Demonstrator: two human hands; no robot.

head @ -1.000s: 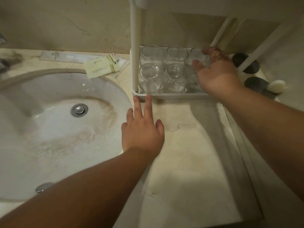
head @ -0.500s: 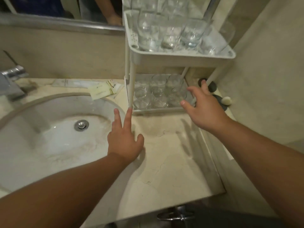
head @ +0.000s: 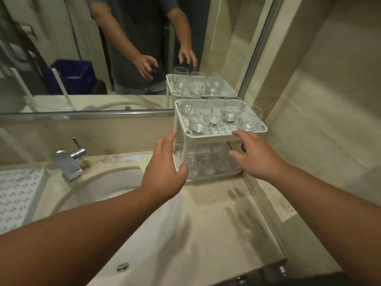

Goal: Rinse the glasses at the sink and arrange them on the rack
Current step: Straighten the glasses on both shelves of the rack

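**Inspector:** Head view, hands first. The left hand [head: 162, 174] hovers by the front-left leg of the white two-tier perforated plastic rack [head: 218, 132]; fingers straight, thumb spread, holding nothing. I cannot tell whether it touches the leg. The right hand [head: 254, 156] hangs just beside the rack's right front corner, fingers extended and spread, also holding nothing.

**Assistant:** And the glasses?

**Inspector:** Clear, smooth-walled drinking glasses on the upper tier [head: 214, 115], standing close together; the one at the right edge appears tilted outward. More clear glasses on the lower tier [head: 206, 162], packed tight. The round white basin sink [head: 99, 190] sits to the left and is glass-free where visible, below the chrome faucet [head: 69, 159].

**Assistant:** Risks?

**Inspector:** In my judgement, three. A knock against the thin legs could rock the light plastic frame and set the glasses clinking or toppling. The tilted glass near the rim could slide off if the tier is jolted. Wet, slick glass could slip through the fingers onto the hard cream marble-patterned tabletop [head: 206, 234] and shatter.

**Assistant:** Surfaces?

**Inspector:** Tabletop polished and faintly veined; rack matte with punched drainage holes; a mirror [head: 82, 48] behind doubles the upper tier, which could mislead a reach.
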